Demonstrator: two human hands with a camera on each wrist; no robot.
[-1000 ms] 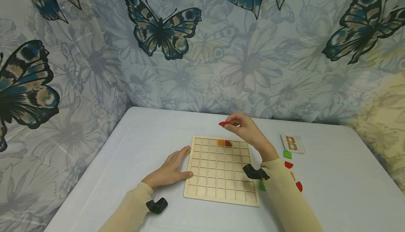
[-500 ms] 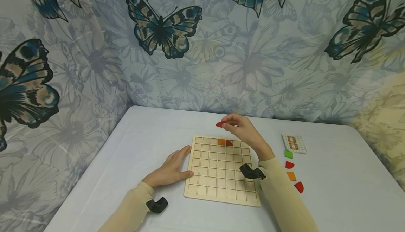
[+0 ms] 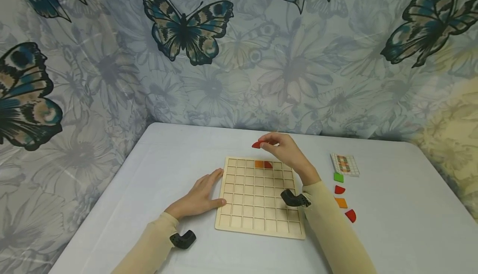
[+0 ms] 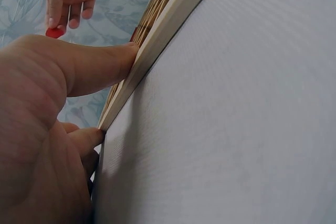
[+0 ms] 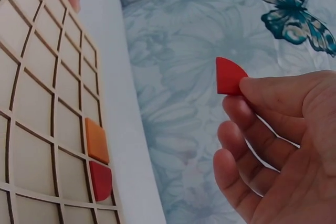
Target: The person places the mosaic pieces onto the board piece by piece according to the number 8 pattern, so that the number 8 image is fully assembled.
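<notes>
My right hand (image 3: 281, 147) pinches a red quarter-circle tile (image 5: 228, 77) between thumb and index finger, raised above the far edge of a wooden grid board (image 3: 257, 199). Straight fingers of my left hand (image 3: 198, 195) touch the board's left edge; in the left wrist view its thumb (image 4: 102, 66) presses the rim. In the board's far row sit an orange square tile (image 5: 97, 140) and, beside it, another red quarter-circle tile (image 5: 101, 181). The right wrist view shows the held tile with its rounded side toward the thumb.
Right of the board lie a green tile (image 3: 338, 177), a red tile (image 3: 340, 189), an orange tile (image 3: 341, 203) and a red quarter-circle tile (image 3: 351, 215) on the white table (image 3: 403, 207). Behind them is a patterned card (image 3: 345, 164). A butterfly-print cloth (image 3: 239, 79) hangs behind.
My right hand has shifted slightly left with the red tile pinched in it. The orange tile on the table, earlier mostly behind the right sleeve, now shows. My left hand stays at the board's edge.
</notes>
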